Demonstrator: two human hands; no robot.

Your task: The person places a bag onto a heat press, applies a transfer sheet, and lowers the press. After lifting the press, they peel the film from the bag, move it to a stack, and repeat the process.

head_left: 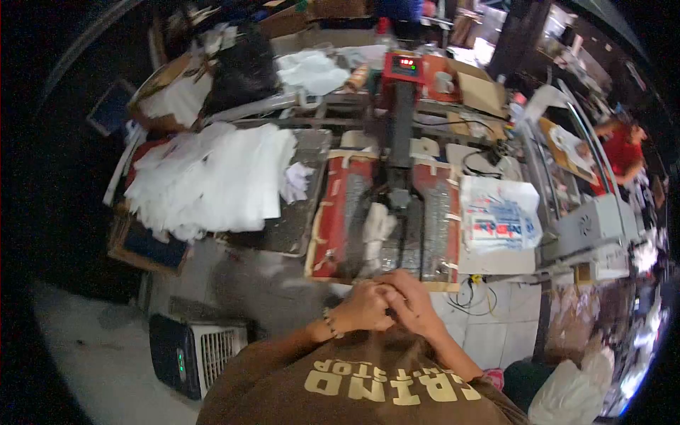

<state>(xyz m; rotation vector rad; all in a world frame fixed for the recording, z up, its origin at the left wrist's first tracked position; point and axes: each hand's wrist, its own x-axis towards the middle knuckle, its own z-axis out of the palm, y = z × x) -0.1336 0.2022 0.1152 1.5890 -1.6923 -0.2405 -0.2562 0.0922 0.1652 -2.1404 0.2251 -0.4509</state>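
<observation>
My left hand (364,306), with a dark beaded bracelet at the wrist, meets my right hand (412,301) in front of my brown shirt. Both have curled fingers pressed together; whatever lies between them, if anything, is hidden. Just beyond them stands a heat press with a dark arm (402,127) and a red control box (404,66) whose display is lit. Its red-edged platen (327,237) reaches almost to my knuckles. A crumpled whitish cloth (377,230) rests at the middle of the press.
Left of the press lies a big heap of white sheets (212,177). A printed white plastic bag (499,212) is on the right, with loose cables (471,301) below it. A boxy appliance with a grille (219,354) stands on the floor. A person in red (623,152) is at far right.
</observation>
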